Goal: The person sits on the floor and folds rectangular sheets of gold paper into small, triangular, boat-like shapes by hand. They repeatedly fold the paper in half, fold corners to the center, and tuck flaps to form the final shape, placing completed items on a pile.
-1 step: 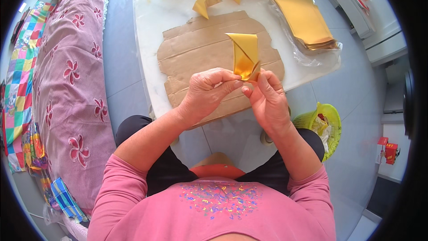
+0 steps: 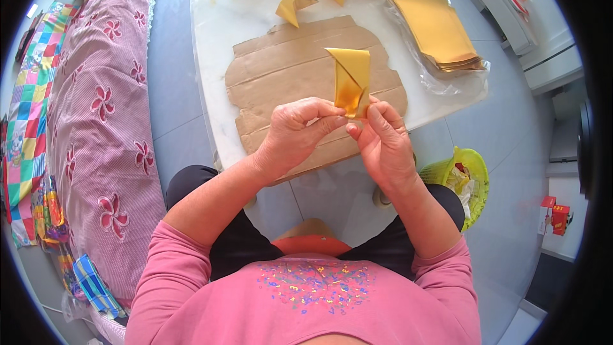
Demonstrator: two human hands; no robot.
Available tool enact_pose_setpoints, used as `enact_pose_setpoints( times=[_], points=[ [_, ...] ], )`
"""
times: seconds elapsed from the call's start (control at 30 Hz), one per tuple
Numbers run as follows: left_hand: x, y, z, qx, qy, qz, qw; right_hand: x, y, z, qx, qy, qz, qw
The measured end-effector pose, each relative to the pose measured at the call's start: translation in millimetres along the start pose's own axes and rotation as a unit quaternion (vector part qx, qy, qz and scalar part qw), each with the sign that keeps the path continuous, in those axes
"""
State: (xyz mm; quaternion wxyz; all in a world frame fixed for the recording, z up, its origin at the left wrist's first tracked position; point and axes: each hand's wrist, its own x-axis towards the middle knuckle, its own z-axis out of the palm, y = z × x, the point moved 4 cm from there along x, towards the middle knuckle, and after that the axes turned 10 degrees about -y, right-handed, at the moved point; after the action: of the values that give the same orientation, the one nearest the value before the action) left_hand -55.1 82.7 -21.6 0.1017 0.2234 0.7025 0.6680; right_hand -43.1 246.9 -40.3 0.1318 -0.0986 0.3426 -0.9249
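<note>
Over a flat piece of brown cardboard, I hold a partly folded sheet of gold foil paper by its lower end. A slanted fold crosses its face, and its upper left corner juts out to a point. My left hand pinches the lower left corner between thumb and fingers. At the lower right corner, my right hand has its thumb and fingertips closed on the paper. Beyond the cardboard, several folded gold paper pieces rest on the white table.
A stack of flat gold sheets lies on clear plastic at the table's right. On the floor to the right stands a yellow-green basket with crumpled scraps inside. A bed with a pink flowered cover runs along the left.
The small flap at the paper's lower right corner, which stood out beside my right fingers, now lies closer in. Both hands stay in nearly the same place.
</note>
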Motion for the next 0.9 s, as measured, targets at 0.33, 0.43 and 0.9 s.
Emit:
enact_pose_setpoints(
  times=[0.33,0.43,0.9],
  points=[
    [-0.3,6.7,3.1,0.102,0.008,0.042,0.994,2.4,1.4,-11.0,-0.022,0.038,0.029,0.999],
    [-0.2,-0.8,4.2,0.049,0.029,0.047,0.997,2.6,5.1,-12.2,-0.035,0.067,0.018,0.997],
    [0.3,-10.3,7.9,-0.110,0.086,-0.014,0.990,-1.1,11.4,-3.2,-0.092,0.066,0.020,0.993]
  ],
)
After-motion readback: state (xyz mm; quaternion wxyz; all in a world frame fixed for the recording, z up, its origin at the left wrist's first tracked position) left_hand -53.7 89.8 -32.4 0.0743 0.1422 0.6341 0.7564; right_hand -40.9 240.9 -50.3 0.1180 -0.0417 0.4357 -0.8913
